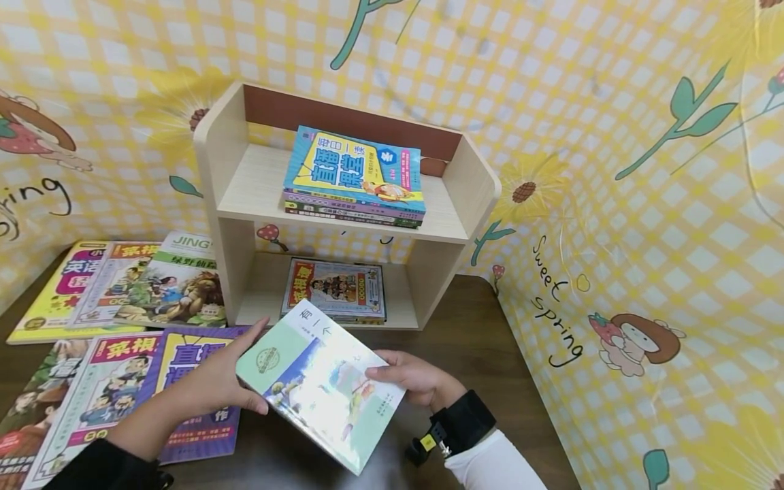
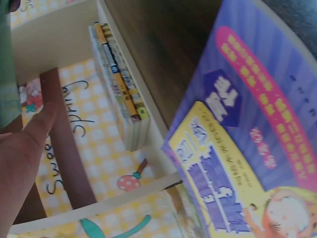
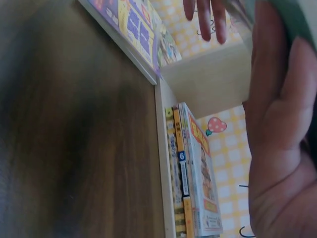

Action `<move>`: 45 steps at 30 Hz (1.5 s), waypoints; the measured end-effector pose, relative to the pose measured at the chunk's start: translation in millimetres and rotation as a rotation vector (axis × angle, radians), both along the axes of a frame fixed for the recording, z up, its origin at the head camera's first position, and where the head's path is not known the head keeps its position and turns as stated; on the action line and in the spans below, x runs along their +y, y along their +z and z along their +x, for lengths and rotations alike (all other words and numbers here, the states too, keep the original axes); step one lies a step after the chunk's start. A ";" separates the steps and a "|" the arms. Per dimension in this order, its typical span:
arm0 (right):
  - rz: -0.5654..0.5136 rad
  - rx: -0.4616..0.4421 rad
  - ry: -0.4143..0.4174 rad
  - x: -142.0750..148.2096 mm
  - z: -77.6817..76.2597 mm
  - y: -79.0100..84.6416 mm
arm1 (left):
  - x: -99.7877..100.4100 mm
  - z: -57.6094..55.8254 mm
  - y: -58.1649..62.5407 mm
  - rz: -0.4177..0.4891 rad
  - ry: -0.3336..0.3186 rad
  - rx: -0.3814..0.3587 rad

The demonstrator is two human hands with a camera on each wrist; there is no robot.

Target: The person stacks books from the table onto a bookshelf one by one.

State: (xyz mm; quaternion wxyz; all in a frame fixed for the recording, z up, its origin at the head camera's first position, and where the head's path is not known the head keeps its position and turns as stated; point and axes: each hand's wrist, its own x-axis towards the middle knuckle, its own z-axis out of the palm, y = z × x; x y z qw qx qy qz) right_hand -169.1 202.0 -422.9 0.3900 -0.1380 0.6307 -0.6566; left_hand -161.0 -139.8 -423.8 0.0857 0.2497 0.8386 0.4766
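A light green picture book is held tilted in front of the shelf, its glossy cover facing up. My right hand grips its right edge, thumb on the cover and fingers underneath. Beside the opposite edge is my left hand, fingers extended and thumb spread, right at the book's corner. The right wrist view shows the gripping right hand close up, with the left fingertips beyond. In the left wrist view, a straight finger points along the book's green edge.
A two-tier wooden shelf stands behind, with stacked books on top and another stack below. Left on the dark table lie several overlapping books, including a purple one. Checkered cloth surrounds the table.
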 end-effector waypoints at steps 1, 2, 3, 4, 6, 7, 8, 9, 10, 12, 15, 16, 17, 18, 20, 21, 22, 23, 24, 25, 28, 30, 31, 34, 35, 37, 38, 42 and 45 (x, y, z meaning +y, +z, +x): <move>0.000 0.000 0.020 0.9 -2.3 1.3 | 0.9 0.8 0.6 0.016 -0.024 0.013; 0.001 -0.001 0.038 1.7 -4.6 2.6 | 1.9 1.4 1.0 0.034 -0.044 0.026; 0.004 -0.005 0.050 2.4 -6.7 4.0 | 3.0 2.1 1.5 0.055 -0.058 0.031; 0.006 -0.006 0.060 3.0 -8.5 5.6 | 4.2 2.8 1.7 0.066 -0.064 0.037; 0.011 -0.009 0.070 3.4 -11.5 8.7 | 6.1 4.5 3.1 0.080 -0.061 0.035; 0.016 -0.008 0.068 3.4 -12.5 10.5 | 6.9 5.5 4.1 0.085 -0.053 0.031; 0.020 -0.009 0.061 3.0 -13.3 12.5 | 7.2 6.4 5.6 0.081 -0.042 0.035; 0.024 -0.010 0.051 2.5 -14.0 14.4 | 7.6 7.3 7.5 0.073 -0.028 0.036; 0.028 -0.010 0.040 1.7 -14.4 16.3 | 7.8 8.1 9.0 0.067 -0.014 0.034; 0.034 -0.014 0.015 0.2 -15.1 19.6 | 8.2 9.9 11.8 0.066 0.011 0.023; 0.040 -0.008 -0.007 -0.9 -16.6 21.8 | 8.9 11.9 14.4 0.067 0.038 0.008; 0.041 -0.006 -0.009 -0.7 -17.0 22.1 | 9.1 12.7 14.6 0.068 0.047 0.001; 0.042 -0.007 -0.013 -0.3 -17.5 22.1 | 9.5 13.6 14.7 0.063 0.056 -0.001; 0.041 -0.006 -0.019 0.3 -18.1 21.4 | 9.7 14.3 14.9 0.060 0.060 -0.001; 0.034 -0.015 -0.039 1.7 -18.7 20.5 | 10.1 15.9 14.8 0.057 0.072 0.003; 0.029 -0.021 -0.056 2.2 -18.7 20.2 | 10.3 16.6 14.6 0.058 0.077 0.007; 0.024 -0.024 -0.077 2.7 -18.6 20.0 | 10.5 17.3 14.4 0.059 0.084 0.007; 0.014 -0.025 -0.098 2.8 -18.4 20.0 | 10.7 18.0 14.2 0.064 0.091 0.007; 0.004 -0.019 -0.117 2.7 -18.0 20.2 | 10.7 18.7 14.3 0.070 0.101 0.003; -0.005 -0.014 -0.140 2.3 -17.4 20.7 | 10.9 19.2 14.4 0.074 0.113 0.001; -0.026 0.017 -0.210 0.2 -15.2 22.9 | 11.4 21.3 14.1 0.082 0.148 -0.006; -0.037 0.028 -0.272 -2.4 -12.9 25.4 | 12.2 22.6 14.7 0.096 0.166 -0.011; -0.045 0.030 -0.305 -3.4 -11.9 26.7 | 12.9 23.5 15.1 0.105 0.173 -0.012; -0.065 0.026 -0.426 -9.0 -7.5 32.0 | 15.7 26.9 17.8 0.127 0.200 -0.012; -0.068 0.025 -0.474 -11.4 -5.8 34.0 | 16.8 28.4 18.6 0.133 0.211 -0.009; -0.073 0.029 -0.565 -16.2 -2.3 38.1 | 19.1 31.9 20.2 0.140 0.238 0.004; -0.071 0.036 -0.611 -19.1 0.0 40.8 | 20.1 33.6 20.7 0.139 0.253 0.016; -0.083 0.100 -0.702 -29.1 9.0 51.7 | 23.0 39.1 22.9 0.167 0.299 0.069; -0.123 0.156 -0.708 -34.3 15.4 59.5 | 24.8 41.2 24.8 0.194 0.323 0.118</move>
